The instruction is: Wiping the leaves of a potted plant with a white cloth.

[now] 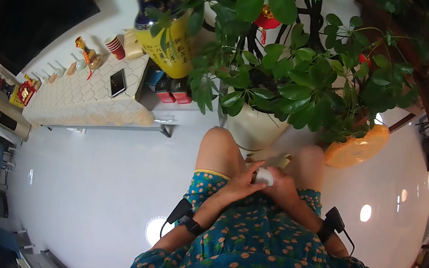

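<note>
Between my two hands, over my lap, is a small white rounded object [264,177]; its exact kind cannot be told. My left hand [243,184] curls around its left side, with the thumb along its lower edge and the fingers at the top. My right hand [281,184] is closed on its right side and hides part of it. A dark band with a black device sits on each of my wrists. Just beyond my knees stands a large cream plant pot [255,129] with a leafy green plant [302,76].
At the left is a cabinet with a patterned cloth [83,93], bearing a smartphone [118,82], stacked paper cups [115,47] and ornaments. A yellow and blue vase [168,48] and red-black boxes [181,90] stand nearby. An orange round object [357,146] lies right of the pot.
</note>
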The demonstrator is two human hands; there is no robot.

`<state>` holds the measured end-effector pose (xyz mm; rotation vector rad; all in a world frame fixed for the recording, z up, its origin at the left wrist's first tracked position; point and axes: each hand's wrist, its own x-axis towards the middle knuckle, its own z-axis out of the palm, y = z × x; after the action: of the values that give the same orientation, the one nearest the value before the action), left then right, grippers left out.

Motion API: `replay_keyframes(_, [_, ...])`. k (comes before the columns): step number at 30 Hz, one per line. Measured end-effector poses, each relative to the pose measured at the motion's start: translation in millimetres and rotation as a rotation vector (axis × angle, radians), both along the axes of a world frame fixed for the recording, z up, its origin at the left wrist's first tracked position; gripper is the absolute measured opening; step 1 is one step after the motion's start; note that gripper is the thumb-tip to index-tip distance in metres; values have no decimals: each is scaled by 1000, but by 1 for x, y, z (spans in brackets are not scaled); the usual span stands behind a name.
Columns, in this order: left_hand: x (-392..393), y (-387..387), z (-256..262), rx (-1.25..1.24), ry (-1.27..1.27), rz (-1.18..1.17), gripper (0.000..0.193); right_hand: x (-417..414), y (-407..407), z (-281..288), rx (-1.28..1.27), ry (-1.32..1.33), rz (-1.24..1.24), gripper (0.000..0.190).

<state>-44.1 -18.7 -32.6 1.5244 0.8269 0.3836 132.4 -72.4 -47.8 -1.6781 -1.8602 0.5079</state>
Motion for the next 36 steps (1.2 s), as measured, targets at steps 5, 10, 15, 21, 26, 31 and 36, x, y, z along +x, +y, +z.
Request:
replay_keyframes(5, [-48, 17, -20, -91, -234, 283, 31, 4, 0, 3, -96, -1, -39, 45])
replay_keyframes(10, [-52, 42, -18, 501, 28, 520, 23, 11, -1, 6, -301, 132, -95, 50])
replay_keyframes(15, [-48, 45, -39, 865, 274, 420, 33, 35, -6, -17, -228, 51, -287, 61])
replay_keyframes(21, [-57, 42, -52, 1005, 587, 294, 46, 89, 0, -6, 157, -323, -382, 59])
replay_keyframes(26, [-71, 54, -53, 1013, 652, 282, 44, 89, -2, -13, 212, -302, -356, 61])
replay_keyframes(31, [-73, 75, -34, 972, 810, 317, 36, 86, 5, -9, 215, -310, -367, 62])
replay_keyframes(36, [-67, 80, -43, 1003, 827, 294, 36, 77, 4, -10, 156, -355, -333, 60])
